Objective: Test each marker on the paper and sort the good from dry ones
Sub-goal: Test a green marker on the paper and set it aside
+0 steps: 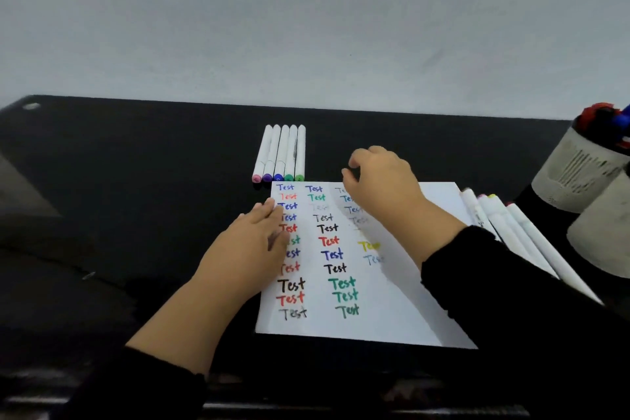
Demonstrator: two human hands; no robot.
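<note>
A white paper [392,303] lies on the black desk, covered with several coloured "Test" words. My left hand [252,242] rests flat on its left edge, fingers straight. My right hand [378,181] hovers over the paper's top edge with fingers loosely curled; I see no marker in it. Several white markers [281,153] with coloured caps lie side by side just beyond the paper's top left corner. Another group of white markers [511,235] lies along the paper's right edge.
Two grey cylindrical pots stand at the right: the rear pot [576,170] holds red and blue capped pens, the front pot [603,235] stands nearer me. A pale wall rises behind the black desk [136,181].
</note>
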